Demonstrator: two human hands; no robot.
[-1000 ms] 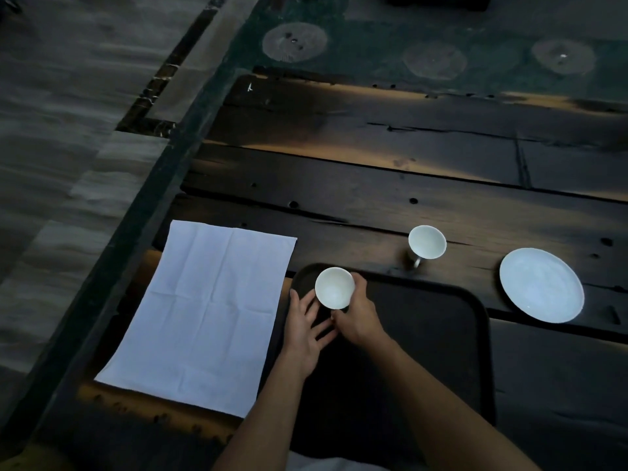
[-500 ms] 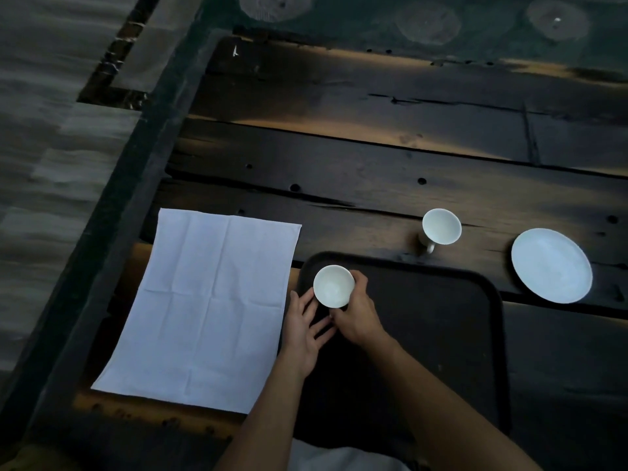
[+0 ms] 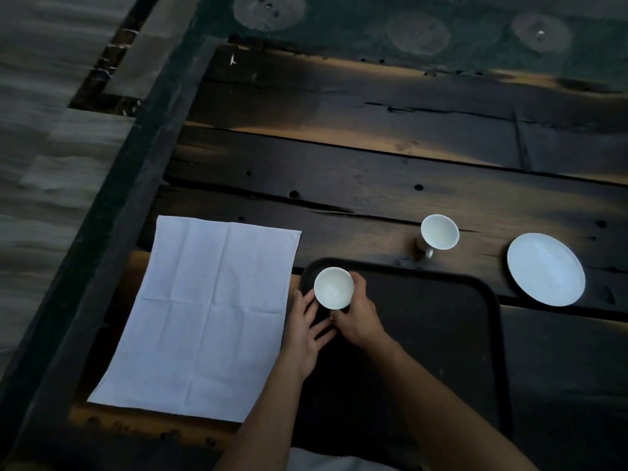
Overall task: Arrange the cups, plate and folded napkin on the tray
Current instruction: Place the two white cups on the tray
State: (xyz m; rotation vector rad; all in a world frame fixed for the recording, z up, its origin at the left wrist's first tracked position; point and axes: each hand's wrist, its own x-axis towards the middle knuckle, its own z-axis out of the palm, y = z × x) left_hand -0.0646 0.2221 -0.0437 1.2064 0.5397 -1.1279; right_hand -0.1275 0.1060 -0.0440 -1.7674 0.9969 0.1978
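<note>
Head view: right hand (image 3: 356,319) grips 1 cup (image 3: 333,287), seating it on the tray (image 3: 441,334); left hand (image 3: 306,329) alongside, fingers spread, empty, apparently steadying.

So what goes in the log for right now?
right hand: holds cup over tray corner | left hand: open beside | second cup, plate, napkin: off tray

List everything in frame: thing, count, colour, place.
cup on tray: 1, white, far-left corner of the tray, held
cup on table: 1, white, just beyond the tray's far edge
plate: 1, white, on table right of that cup
napkin: 1, white, unfolded flat, left of tray
tray: 1, black, near centre
table: 1, dark wood planks
left hand: open, fingers beside the held cup
right hand: grip closed around that cup
</note>
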